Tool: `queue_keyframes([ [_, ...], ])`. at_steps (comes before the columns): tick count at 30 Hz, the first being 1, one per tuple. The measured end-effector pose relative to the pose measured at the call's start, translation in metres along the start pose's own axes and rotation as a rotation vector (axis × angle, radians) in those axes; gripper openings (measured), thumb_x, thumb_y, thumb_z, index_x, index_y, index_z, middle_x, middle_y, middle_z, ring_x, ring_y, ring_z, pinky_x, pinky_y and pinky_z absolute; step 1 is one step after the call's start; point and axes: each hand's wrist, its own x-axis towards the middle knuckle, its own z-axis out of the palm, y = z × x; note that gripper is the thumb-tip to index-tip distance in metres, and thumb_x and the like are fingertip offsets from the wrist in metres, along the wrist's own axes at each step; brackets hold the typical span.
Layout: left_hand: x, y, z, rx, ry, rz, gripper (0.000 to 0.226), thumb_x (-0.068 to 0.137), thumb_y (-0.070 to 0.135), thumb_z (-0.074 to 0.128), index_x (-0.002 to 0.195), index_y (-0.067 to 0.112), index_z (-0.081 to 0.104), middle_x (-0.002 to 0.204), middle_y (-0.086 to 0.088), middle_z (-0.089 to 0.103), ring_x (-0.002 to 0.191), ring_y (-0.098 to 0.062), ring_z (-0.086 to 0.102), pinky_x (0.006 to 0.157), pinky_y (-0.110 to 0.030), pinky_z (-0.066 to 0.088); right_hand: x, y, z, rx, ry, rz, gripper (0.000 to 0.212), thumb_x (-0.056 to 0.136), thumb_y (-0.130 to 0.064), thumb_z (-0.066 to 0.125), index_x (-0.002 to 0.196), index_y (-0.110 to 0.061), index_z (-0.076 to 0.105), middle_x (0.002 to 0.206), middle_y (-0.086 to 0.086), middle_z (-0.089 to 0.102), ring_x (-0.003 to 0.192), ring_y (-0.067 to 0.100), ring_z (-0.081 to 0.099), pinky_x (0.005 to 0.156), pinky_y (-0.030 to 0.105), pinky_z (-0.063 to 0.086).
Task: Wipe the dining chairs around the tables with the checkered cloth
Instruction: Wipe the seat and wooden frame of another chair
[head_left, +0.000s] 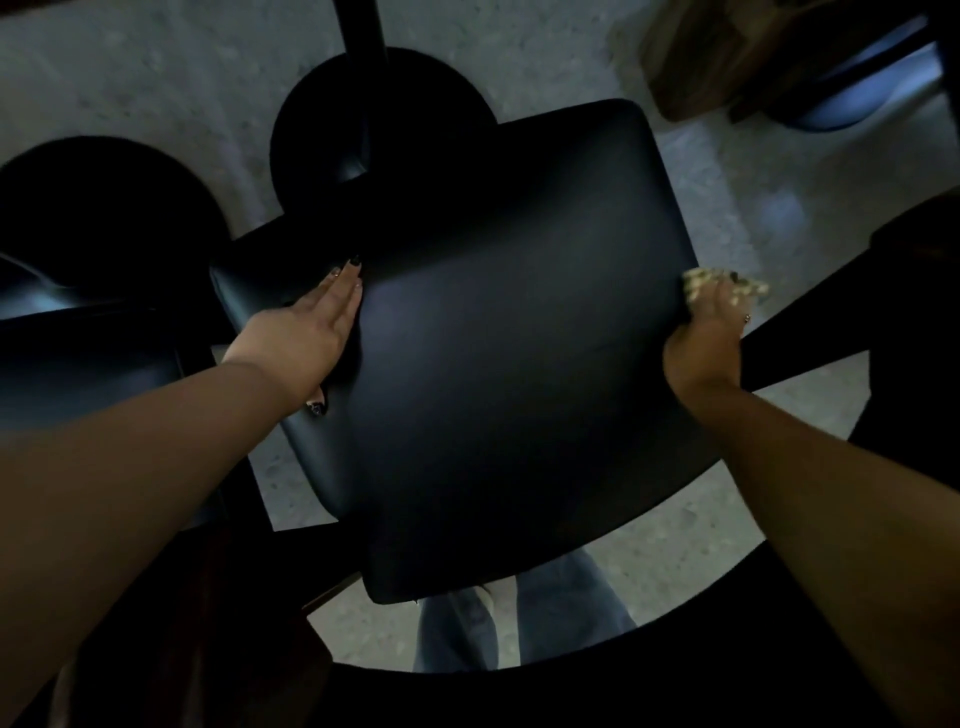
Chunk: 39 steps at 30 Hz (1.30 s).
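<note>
Speckled grey floor (649, 561) shows all round a dark chair, in dim light. On that floor stands the chair, and its black padded seat (509, 332) fills the middle of the view, roughly square, its front edge nearest the person and its far edge running toward a round table base (384, 119). The cloth (727, 286), pale and patterned though too bunched to read clearly, sits at the seat's right edge, near the far right corner, crumpled with no clear long axis. The right hand (701, 348) is closed round it, fingers curled into the wad, pressing it to the seat's side. The left hand (306, 327) lies flat with straight fingers on the seat's left edge, seemingly steadying the chair; the hands are well apart, one on each side. I judge the seat wipe to be under way at its right rim. The next move likely calls for dragging the cloth along that edge or across the top while the left hand braces. A second chair (78, 322) stands just left, and jeans (566, 608) show below.
</note>
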Motion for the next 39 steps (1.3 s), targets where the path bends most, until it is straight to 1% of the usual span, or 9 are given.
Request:
queue_keyframes([
  [4, 0.001, -0.001, 0.002, 0.023, 0.002, 0.000, 0.110, 0.087, 0.025, 0.069, 0.149, 0.001, -0.019, 0.156, -0.016, -0.030, 0.150, -0.024, -0.005, 0.110, -0.033, 0.039, -0.014, -0.026, 0.010, 0.034, 0.004, 0.148, 0.063, 0.091, -0.003, 0.034, 0.148, 0.006, 0.008, 0.157, 0.023, 0.005, 0.143, 0.042, 0.004, 0.118, 0.045, -0.001],
  [7, 0.002, 0.001, 0.001, 0.027, -0.012, -0.010, 0.113, 0.086, 0.028, 0.070, 0.148, -0.001, -0.020, 0.156, -0.018, -0.031, 0.150, -0.025, -0.006, 0.113, -0.032, 0.035, -0.066, -0.063, 0.034, 0.045, 0.037, -0.007, 0.066, 0.089, -0.004, 0.037, 0.148, 0.005, 0.009, 0.156, 0.025, 0.006, 0.142, 0.045, 0.005, 0.118, 0.048, -0.003],
  [12, 0.003, 0.002, 0.001, -0.006, -0.045, -0.027, 0.115, 0.085, 0.025, 0.071, 0.146, -0.002, -0.023, 0.155, -0.017, -0.032, 0.150, -0.026, -0.010, 0.115, -0.034, 0.032, -0.132, -0.130, 0.051, 0.133, -0.074, -0.682, 0.060, 0.078, 0.013, 0.045, 0.138, 0.010, 0.037, 0.143, 0.034, 0.033, 0.132, 0.057, 0.027, 0.111, 0.062, 0.020],
  [14, 0.004, 0.001, 0.002, -0.012, -0.052, -0.036, 0.118, 0.083, 0.029, 0.073, 0.147, -0.002, -0.022, 0.156, -0.017, -0.031, 0.150, -0.025, -0.009, 0.116, -0.033, 0.030, -0.148, -0.154, 0.056, 0.039, -0.171, -1.036, 0.054, 0.086, 0.004, 0.034, 0.140, 0.004, 0.038, 0.146, 0.025, 0.036, 0.136, 0.047, 0.027, 0.117, 0.051, 0.015],
  [18, 0.004, 0.002, -0.002, -0.019, -0.094, -0.040, 0.126, 0.077, 0.031, 0.079, 0.148, -0.003, -0.019, 0.156, -0.019, -0.029, 0.150, -0.027, -0.010, 0.118, -0.036, 0.027, -0.168, -0.162, 0.065, -0.178, -0.177, -1.393, 0.049, 0.090, -0.014, 0.030, 0.130, -0.015, 0.058, 0.134, 0.005, 0.057, 0.128, 0.026, 0.049, 0.106, 0.036, 0.041],
  [28, 0.014, 0.034, -0.017, -0.190, -0.163, -0.210, 0.085, 0.093, -0.002, 0.049, 0.147, -0.008, -0.015, 0.154, -0.026, -0.028, 0.148, -0.034, -0.014, 0.119, -0.043, 0.022, -0.137, -0.116, 0.065, -0.589, -0.233, -2.559, 0.043, 0.102, -0.032, 0.034, 0.144, -0.027, 0.038, 0.156, -0.005, 0.025, 0.143, 0.009, 0.016, 0.111, 0.028, 0.008],
  [31, 0.016, 0.041, -0.015, -0.210, -0.185, -0.267, 0.086, 0.093, -0.001, 0.049, 0.147, -0.009, -0.018, 0.153, -0.027, -0.031, 0.146, -0.038, -0.018, 0.120, -0.046, 0.014, -0.084, -0.145, 0.039, -0.313, -0.381, -2.227, 0.036, 0.099, -0.042, 0.040, 0.130, -0.029, 0.052, 0.140, -0.002, 0.049, 0.123, 0.000, 0.044, 0.103, 0.031, 0.037],
  [34, 0.017, 0.039, -0.012, -0.202, -0.162, -0.273, 0.085, 0.093, -0.001, 0.049, 0.147, -0.008, -0.017, 0.153, -0.027, -0.030, 0.145, -0.042, -0.019, 0.119, -0.047, 0.014, -0.035, -0.166, 0.019, -0.225, -0.212, -1.733, 0.042, 0.087, -0.004, 0.060, 0.129, -0.004, 0.057, 0.133, 0.022, 0.054, 0.123, 0.043, 0.049, 0.102, 0.050, 0.042],
  [39, 0.016, 0.033, -0.011, -0.200, -0.137, -0.230, 0.075, 0.096, -0.003, 0.040, 0.148, -0.009, -0.014, 0.154, -0.029, -0.025, 0.146, -0.041, -0.015, 0.120, -0.045, 0.018, -0.064, -0.138, 0.031, -0.020, -0.178, -1.646, 0.038, 0.088, 0.006, 0.055, 0.126, 0.007, 0.055, 0.135, 0.025, 0.050, 0.129, 0.044, 0.041, 0.105, 0.058, 0.035],
])
